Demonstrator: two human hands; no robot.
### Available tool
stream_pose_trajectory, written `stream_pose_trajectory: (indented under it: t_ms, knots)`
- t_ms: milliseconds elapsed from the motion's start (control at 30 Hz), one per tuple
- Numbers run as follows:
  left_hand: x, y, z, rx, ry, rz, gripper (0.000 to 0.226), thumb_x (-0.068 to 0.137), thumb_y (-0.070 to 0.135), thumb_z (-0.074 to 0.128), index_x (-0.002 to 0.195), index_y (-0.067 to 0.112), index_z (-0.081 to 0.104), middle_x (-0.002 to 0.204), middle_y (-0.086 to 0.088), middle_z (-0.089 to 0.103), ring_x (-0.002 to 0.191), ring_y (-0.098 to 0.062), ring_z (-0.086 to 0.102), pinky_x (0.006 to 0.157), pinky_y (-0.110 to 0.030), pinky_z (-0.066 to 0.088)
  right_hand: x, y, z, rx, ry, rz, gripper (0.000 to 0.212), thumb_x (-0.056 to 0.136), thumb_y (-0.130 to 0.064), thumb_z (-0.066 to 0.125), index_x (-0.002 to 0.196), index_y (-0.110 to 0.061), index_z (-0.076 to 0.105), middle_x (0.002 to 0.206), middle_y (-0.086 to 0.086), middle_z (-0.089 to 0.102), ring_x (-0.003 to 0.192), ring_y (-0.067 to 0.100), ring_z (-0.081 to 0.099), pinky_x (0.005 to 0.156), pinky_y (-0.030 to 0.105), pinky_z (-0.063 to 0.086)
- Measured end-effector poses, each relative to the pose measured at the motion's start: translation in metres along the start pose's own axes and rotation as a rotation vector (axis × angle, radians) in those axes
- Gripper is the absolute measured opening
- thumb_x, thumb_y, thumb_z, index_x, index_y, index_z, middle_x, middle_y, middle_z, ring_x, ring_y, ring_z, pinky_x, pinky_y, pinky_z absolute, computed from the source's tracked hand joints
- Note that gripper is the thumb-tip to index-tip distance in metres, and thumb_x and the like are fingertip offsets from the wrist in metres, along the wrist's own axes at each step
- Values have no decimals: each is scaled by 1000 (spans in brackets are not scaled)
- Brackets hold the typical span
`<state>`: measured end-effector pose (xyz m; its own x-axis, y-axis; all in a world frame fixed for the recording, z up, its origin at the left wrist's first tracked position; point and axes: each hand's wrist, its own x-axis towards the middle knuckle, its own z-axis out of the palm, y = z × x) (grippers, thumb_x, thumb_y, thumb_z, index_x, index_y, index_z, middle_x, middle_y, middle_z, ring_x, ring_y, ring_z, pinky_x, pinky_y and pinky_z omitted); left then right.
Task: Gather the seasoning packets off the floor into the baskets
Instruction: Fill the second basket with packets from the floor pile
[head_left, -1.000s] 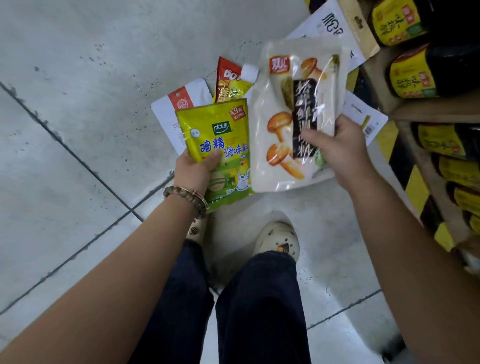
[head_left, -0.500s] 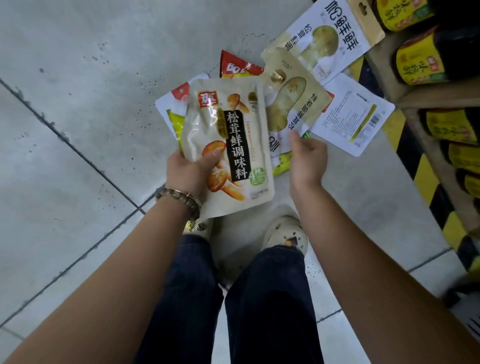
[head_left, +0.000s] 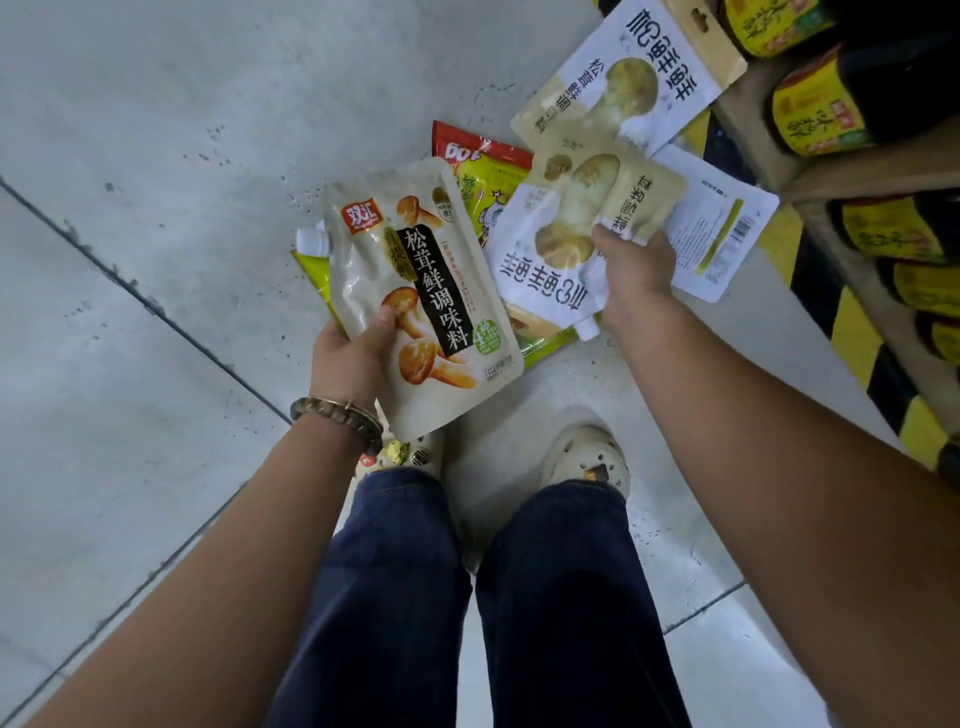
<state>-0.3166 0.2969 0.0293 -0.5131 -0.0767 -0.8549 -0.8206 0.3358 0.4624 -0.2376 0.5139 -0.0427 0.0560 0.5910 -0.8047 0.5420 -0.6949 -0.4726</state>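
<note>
Over grey floor (head_left: 156, 156), left hand (head_left: 349, 358) gripping mushroom pouch (head_left: 421, 291), upright, lengthwise

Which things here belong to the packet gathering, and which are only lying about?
Job: mushroom seasoning pouch in left hand, green packet behind it; white spouted pouch in right hand; on the floor, red packet, large white pouch, white packet with barcode.
Not the job: dark bottles on the shelf, shoes, bead bracelet.

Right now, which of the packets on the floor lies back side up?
The white packet just right of the right hand: it shows a barcode and fine print, while the others show pictured fronts.
</note>
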Motion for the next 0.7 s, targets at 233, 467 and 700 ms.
stream_pose_trajectory:
  t_ms: [233, 467, 700]
  knots:
    - [-42, 32, -18, 140, -130, -39, 28, 90, -1, 52, 117, 6, 56, 107, -13, 64, 97, -32, 61, 89, -46, 49, -72, 2, -102, -25, -36, -36, 36, 83, -1, 67, 118, -6, 60, 108, 6, 65, 91, 18, 63, 74, 28, 51]
    - [-133, 52, -23, 406, -312, 59, 21, 79, -9, 63, 96, 4, 65, 76, -1, 72, 65, -12, 67, 66, -29, 56, -176, 13, -207, 50, -54, -41, 28, 81, -2, 69, 103, -19, 66, 94, -4, 69, 89, 18, 66, 80, 31, 50]
    - [-238, 42, 2, 555, -460, 120, 22, 68, -1, 76, 85, 8, 66, 82, -9, 70, 82, -27, 63, 82, -45, 52, -258, 49, -322, 481, -68, -42, 35, 56, -23, 83, 86, -23, 67, 77, -9, 72, 75, 9, 69, 63, 23, 56]
